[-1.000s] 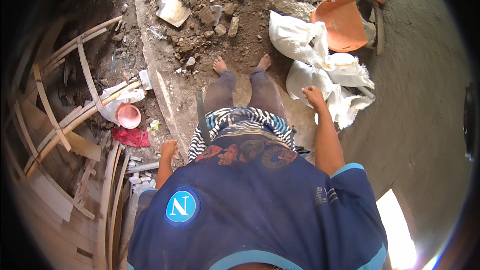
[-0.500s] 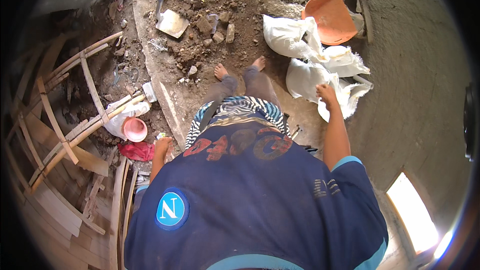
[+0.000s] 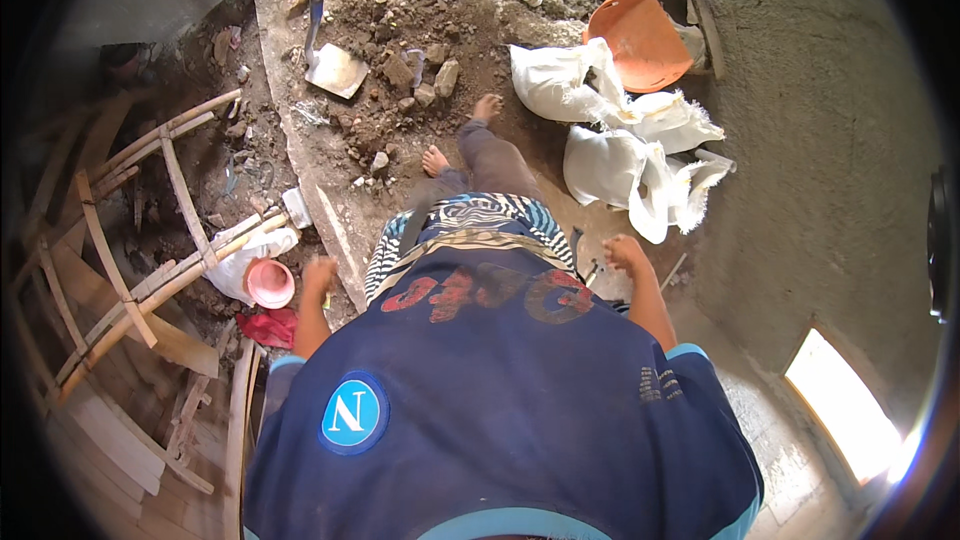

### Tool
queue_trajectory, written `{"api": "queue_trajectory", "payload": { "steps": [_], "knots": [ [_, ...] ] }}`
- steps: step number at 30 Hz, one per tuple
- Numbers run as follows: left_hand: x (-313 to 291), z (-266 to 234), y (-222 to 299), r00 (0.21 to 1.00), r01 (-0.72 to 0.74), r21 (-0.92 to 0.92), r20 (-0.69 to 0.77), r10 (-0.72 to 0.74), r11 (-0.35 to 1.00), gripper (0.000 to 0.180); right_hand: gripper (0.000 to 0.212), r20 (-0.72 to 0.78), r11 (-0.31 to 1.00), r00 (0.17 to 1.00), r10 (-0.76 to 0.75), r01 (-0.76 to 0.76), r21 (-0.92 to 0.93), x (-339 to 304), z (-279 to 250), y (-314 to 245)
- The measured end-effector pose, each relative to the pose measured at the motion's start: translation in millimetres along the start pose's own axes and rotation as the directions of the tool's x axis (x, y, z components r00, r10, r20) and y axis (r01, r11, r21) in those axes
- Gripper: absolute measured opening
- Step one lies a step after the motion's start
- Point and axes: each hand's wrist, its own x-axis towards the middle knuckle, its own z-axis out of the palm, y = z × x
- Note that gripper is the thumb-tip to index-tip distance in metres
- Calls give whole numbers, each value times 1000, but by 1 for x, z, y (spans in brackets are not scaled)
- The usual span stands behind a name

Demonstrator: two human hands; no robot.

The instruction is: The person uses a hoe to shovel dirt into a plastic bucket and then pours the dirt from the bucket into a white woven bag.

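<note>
My left hand (image 3: 319,277) hangs beside my left hip, fingers loosely curled, with nothing seen in it. Closest to it are a red cloth (image 3: 268,327) and a pink pot (image 3: 271,283). On the other side, my right hand (image 3: 626,256) is held out by my hip, its fingers curled in and nothing visible in them. Just beyond it lie white woven sacks (image 3: 606,168), slumped and frayed at the mouths, apart from the hand. A bent orange plastic sheet or scoop (image 3: 640,40) rests behind them.
A shovel (image 3: 336,71) with a blue handle lies on loose soil and rubble ahead of my feet. Stones (image 3: 445,77) are scattered there. A bamboo frame (image 3: 150,285) and planks fill the left side. A rough grey wall (image 3: 810,170) rises on the right.
My right hand has drawn back from the white sacks toward my hip. My left hand has risen slightly. One foot has stepped ahead of the other, and the view has shifted a little.
</note>
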Motion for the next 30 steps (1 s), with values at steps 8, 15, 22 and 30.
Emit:
{"api": "queue_trajectory", "payload": {
  "steps": [8,15,22,30],
  "knots": [
    [-4,12,-138,958,-145,435,286,17,889,28,31,-108,885,926,-362,377,274,4,-3,-103],
    [-30,-24,66,981,11,-497,-160,-105,868,21,28,66,965,974,-215,222,-141,24,-17,-60],
    [-62,44,-10,985,168,-311,21,-170,936,18,36,17,947,947,-321,321,3,64,-33,-120],
    [-39,112,-109,949,-268,330,254,188,905,22,34,-58,876,877,-477,480,54,31,-65,-188]
  ]
}}
